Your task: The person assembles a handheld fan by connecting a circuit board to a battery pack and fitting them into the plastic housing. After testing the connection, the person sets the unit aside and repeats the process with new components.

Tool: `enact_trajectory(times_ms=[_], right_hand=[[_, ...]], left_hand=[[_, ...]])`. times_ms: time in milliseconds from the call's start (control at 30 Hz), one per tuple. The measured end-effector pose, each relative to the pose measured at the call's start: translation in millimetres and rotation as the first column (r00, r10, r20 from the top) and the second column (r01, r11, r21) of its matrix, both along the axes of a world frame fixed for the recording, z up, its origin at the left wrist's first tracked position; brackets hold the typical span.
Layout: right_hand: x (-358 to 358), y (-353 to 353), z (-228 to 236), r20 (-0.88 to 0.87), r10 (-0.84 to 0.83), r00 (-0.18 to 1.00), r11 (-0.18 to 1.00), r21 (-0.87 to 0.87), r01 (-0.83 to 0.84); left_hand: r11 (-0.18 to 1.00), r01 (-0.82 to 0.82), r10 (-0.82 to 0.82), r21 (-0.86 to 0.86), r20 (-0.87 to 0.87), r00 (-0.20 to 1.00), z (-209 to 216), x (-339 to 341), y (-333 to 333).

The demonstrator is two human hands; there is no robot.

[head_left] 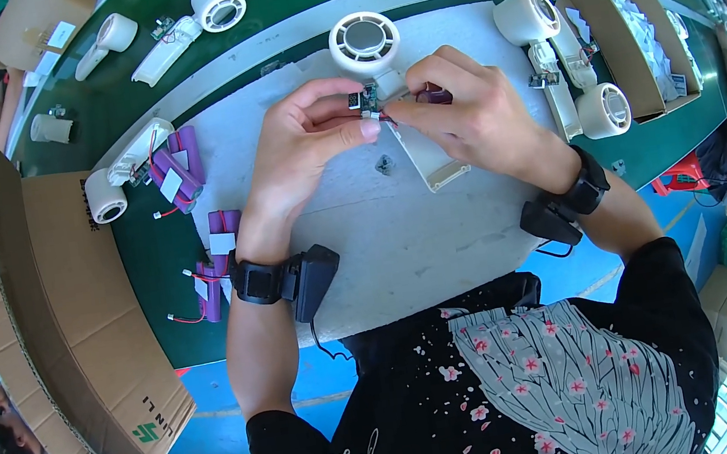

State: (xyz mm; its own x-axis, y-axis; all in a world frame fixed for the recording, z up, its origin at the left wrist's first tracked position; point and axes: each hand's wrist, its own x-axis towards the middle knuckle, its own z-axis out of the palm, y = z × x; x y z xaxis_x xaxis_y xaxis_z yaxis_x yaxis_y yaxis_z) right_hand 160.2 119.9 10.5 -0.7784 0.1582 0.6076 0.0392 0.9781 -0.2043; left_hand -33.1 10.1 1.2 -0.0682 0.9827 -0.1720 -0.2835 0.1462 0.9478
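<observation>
Over the grey mat, my left hand [297, 139] pinches a small green circuit board [367, 96] between thumb and fingers. My right hand [479, 108] is closed beside it, with thumb and forefinger at the board's edge on a thin red battery wire [389, 119]. Part of a dark purple battery [435, 94] shows by its curled fingers; the rest is hidden. Just beyond the hands lies a white handheld fan [365, 39] with a round grille head. Its opened handle shell [431, 160] extends toward me under the right hand. A small clear piece [384, 164] rests on the mat.
Purple batteries [179, 174] with wires lie at the left, near another opened fan [106, 196]. More white fans [603, 110] sit at the right, beside a carton [643, 48] of white packets. A big cardboard box [76, 267] stands left. Behind the mat runs a pale rail [281, 39].
</observation>
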Motion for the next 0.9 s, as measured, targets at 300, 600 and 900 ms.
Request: enact_trajectory(times_ms=[300, 600, 900], right_hand=[[-0.4, 2.6, -1.2, 0.014, 0.02, 1.0, 0.999, 0.033, -0.021], [0.1, 2.5, -1.1, 0.033, 0.03, 0.999, 1.0, 0.004, -0.03], [-0.6, 1.1, -1.1, 0.032, 0.018, 0.999, 1.0, -0.01, -0.018]], left_hand=[[0.998, -0.029, 0.034, 0.059, -0.095, 0.995, 1.9, 0.2, -0.4], [0.985, -0.002, 0.037, 0.174, -0.2, 0.979, -0.2, 2.9, 0.1], [0.984, -0.035, 0.08, 0.176, -0.254, 0.964, 2.1, 8.6, -0.8]])
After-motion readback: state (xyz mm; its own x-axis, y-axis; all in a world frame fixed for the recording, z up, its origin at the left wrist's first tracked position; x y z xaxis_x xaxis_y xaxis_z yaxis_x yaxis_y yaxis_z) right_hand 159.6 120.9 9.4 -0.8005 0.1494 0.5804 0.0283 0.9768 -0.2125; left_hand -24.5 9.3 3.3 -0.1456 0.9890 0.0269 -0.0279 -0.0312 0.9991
